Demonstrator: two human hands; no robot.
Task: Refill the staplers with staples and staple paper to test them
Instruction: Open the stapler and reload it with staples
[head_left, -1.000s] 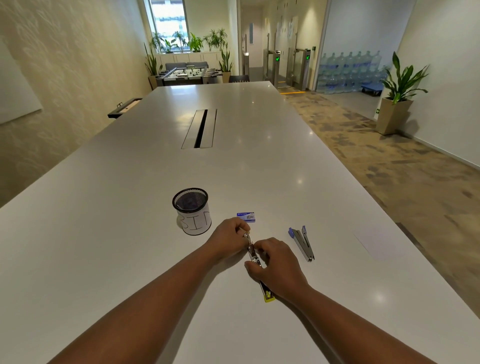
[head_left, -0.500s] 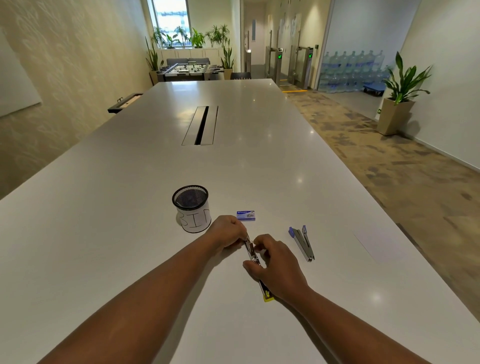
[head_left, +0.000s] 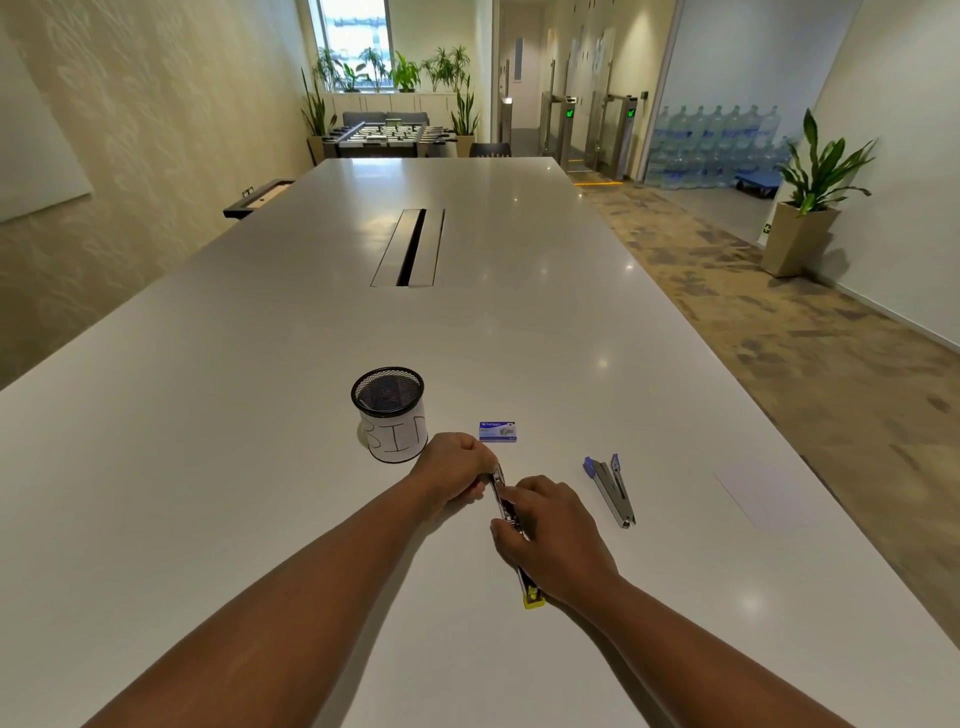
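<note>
A slim metal stapler with a yellow end (head_left: 533, 597) lies on the white table (head_left: 260, 467), stretched out lengthwise. My left hand (head_left: 452, 470) pinches its far end. My right hand (head_left: 550, 535) covers its middle, fingers curled on it. A second stapler with blue ends (head_left: 612, 488) lies to the right, untouched. A small blue staple box (head_left: 497, 432) sits just beyond my left hand. A white sheet of paper (head_left: 763, 499) lies near the table's right edge.
A black mesh cup labelled "BIN" (head_left: 390, 415) stands left of the staple box, close to my left hand. A cable slot (head_left: 410, 247) runs down the table's middle. The table's right edge drops to a carpeted floor.
Both hands stay on the yellow-ended stapler. The view has tilted down slightly; my right fingers shifted a little along the stapler.
</note>
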